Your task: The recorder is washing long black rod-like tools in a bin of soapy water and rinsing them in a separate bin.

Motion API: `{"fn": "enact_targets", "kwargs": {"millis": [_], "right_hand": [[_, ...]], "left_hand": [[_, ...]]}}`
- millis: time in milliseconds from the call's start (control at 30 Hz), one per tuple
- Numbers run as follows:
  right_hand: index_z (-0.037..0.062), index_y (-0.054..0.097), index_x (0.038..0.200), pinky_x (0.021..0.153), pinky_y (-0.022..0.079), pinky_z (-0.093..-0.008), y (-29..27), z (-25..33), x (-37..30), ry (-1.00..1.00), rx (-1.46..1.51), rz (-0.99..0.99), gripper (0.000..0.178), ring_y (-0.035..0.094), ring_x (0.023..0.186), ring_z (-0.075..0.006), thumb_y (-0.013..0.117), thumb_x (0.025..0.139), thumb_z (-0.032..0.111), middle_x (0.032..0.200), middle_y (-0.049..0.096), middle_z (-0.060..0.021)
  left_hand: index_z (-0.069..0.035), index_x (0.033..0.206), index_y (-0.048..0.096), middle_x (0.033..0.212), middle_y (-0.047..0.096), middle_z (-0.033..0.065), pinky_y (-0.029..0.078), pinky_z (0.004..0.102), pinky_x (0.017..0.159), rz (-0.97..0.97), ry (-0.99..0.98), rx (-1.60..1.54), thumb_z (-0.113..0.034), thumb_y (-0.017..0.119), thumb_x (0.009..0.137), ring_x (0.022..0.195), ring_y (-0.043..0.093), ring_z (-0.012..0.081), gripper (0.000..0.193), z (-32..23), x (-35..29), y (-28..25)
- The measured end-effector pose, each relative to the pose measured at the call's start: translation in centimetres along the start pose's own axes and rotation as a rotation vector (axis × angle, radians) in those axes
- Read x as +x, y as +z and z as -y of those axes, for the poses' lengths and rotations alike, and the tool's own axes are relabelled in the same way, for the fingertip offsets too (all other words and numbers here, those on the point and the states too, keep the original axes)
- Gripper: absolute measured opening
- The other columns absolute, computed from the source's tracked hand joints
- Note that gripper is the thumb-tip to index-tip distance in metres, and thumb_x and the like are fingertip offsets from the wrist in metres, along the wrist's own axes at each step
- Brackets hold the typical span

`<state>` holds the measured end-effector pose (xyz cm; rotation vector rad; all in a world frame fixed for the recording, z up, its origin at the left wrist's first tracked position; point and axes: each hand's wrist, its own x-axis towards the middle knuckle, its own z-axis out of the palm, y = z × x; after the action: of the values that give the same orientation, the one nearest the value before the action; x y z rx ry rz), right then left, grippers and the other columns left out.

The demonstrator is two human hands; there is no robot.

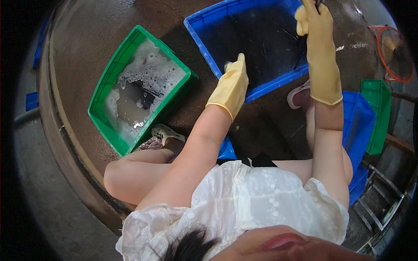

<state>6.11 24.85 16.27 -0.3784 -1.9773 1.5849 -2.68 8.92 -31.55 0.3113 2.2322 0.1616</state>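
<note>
My left hand [233,82], in a pale yellow rubber glove, is over the near left rim of a blue crate [204,45]. One finger or thumb points away from me; the other fingers look curled, and what they hold, if anything, is hidden. At the upper right my right hand [318,17], gloved too, is raised over the crate's right side. Its fingers are closed around a small dark thing [319,3], cut off by the picture's edge. Dark liquid [257,41] and thin dark pieces show in the blue crate.
A green crate [102,98] of foamy water [152,58] stands at the left, a dark object [138,93] in it. Blue crates [357,115] and a green one [376,117] are at my right. Beyond are an orange-rimmed fan [394,52] and a metal frame [383,200].
</note>
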Motion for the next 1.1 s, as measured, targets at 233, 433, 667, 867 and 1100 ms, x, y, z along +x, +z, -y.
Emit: {"fn": "enact_targets", "kwargs": {"millis": [233,433,667,867,1100], "right_hand": [[0.0062,0.064,0.131,0.071,0.048,-0.0253,0.5,-6.5,0.4,0.265,0.223,0.193,0.036,0.054,0.078,-0.0096,0.048,0.11,0.03,0.094,0.056,0.0007],[-0.0032,0.058,0.131,0.097,0.056,-0.0447,2.1,-20.2,-1.5,0.696,-0.774,-0.055,0.08,0.065,0.117,-0.0384,0.075,0.084,0.06,0.128,0.064,-0.0271],[-0.0078,0.044,0.147,0.113,0.043,-0.042,1.3,-16.8,-4.4,1.025,-0.823,0.009,0.112,0.051,0.138,-0.0384,0.079,0.073,0.069,0.146,0.052,-0.0287],[-0.0032,0.037,0.154,0.122,0.03,-0.0423,-2.3,-23.9,-6.2,0.852,-0.467,0.068,0.101,0.043,0.144,-0.0335,0.08,0.081,0.05,0.151,0.048,-0.0255],[0.0026,0.057,0.143,0.118,0.037,-0.0329,-3.3,-23.1,-6.1,0.771,0.407,0.29,0.043,0.051,0.135,-0.0194,0.052,0.103,0.018,0.14,0.061,-0.0108]], "left_hand": [[-0.023,0.157,0.037,0.155,0.049,0.0072,0.028,0.0563,0.12,0.134,0.12,-0.04,-0.036,0.035,0.109,0.131,0.057,0.0283,0.051,-12.3,-15.8,-4.3],[0.001,0.151,0.042,0.14,0.06,0.0196,0.038,0.0451,0.115,-0.205,-0.293,-0.741,-0.065,0.026,0.102,0.122,0.062,0.0334,0.084,-12.7,-14.5,-4.1],[0.009,0.14,0.05,0.107,0.068,0.0217,0.054,0.0419,0.075,0.141,-0.206,-1.226,-0.089,0.058,0.074,0.08,0.067,0.0259,0.119,-14.0,-22.7,-11.2],[-0.038,0.157,0.038,0.14,0.059,0.0137,0.037,0.0356,0.114,0.242,0.161,-1.022,-0.049,0.068,0.093,0.127,0.058,0.0199,0.071,-12.5,-19.5,-8.6],[-0.016,0.136,0.065,0.123,0.072,0.0075,0.049,0.0355,0.101,0.59,-0.037,-1.837,-0.044,0.079,0.088,0.115,0.065,0.0237,0.057,-13.6,-17.9,-7.1]]}}
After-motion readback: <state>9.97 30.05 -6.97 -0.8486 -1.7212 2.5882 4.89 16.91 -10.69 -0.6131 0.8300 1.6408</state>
